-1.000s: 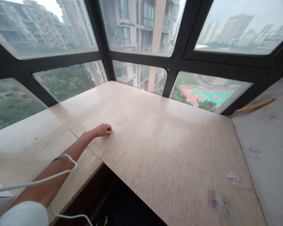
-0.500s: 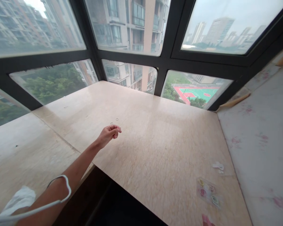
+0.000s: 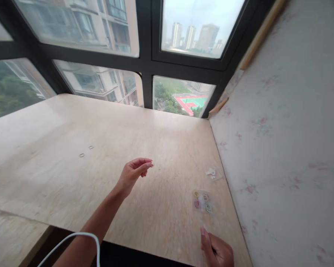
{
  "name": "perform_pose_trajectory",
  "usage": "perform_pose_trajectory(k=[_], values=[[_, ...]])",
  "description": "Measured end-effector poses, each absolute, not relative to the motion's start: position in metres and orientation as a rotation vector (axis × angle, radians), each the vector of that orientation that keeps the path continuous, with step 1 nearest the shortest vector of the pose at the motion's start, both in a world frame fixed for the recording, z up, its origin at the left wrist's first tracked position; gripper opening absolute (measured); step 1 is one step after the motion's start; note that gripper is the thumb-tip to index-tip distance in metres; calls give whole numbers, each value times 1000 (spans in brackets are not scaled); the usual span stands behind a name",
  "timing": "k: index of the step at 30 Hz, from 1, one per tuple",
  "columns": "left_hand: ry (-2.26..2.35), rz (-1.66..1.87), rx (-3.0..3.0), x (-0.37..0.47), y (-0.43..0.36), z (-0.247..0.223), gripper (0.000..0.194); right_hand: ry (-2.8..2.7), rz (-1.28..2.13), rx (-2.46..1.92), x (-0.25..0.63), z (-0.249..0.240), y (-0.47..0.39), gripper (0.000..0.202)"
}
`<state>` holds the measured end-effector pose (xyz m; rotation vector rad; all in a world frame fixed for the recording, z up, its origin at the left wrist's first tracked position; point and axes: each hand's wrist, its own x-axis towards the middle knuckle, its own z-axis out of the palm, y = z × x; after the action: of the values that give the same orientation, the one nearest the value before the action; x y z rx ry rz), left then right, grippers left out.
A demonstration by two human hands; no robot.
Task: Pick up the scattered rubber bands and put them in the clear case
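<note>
Over the middle of the pale marble-patterned surface (image 3: 161, 141), my left hand (image 3: 137, 168) pinches a small thin ring (image 3: 152, 164) between thumb and fingertips. My right hand (image 3: 215, 249) is closed at the lower right, near the surface's front edge; whether anything is inside it is hidden. A clear compartment box (image 3: 202, 201) with yellow, pink and green rings lies just beyond my right hand. Two thin rings lie on the left part of the surface, one nearer (image 3: 81, 155) and one a little farther (image 3: 91, 147).
A small white item (image 3: 210, 172) lies behind the box, beside the flowered wall (image 3: 281, 148). Dark window frames (image 3: 147, 70) border the back of the surface. A white cable (image 3: 83, 234) loops over my left forearm.
The view has turned right. My left hand has moved right, away from the two loose rings, and a ring now shows in its fingertips. My right hand has come further into view.
</note>
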<state>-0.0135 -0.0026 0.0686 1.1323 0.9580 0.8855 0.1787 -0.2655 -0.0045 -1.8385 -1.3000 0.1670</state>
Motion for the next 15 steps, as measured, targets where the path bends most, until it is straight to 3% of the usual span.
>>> perform_pose_trajectory(k=[15], values=[[785,607,1180,68,-71,65,14,-1267,195,-1869,178,5,-262,54]])
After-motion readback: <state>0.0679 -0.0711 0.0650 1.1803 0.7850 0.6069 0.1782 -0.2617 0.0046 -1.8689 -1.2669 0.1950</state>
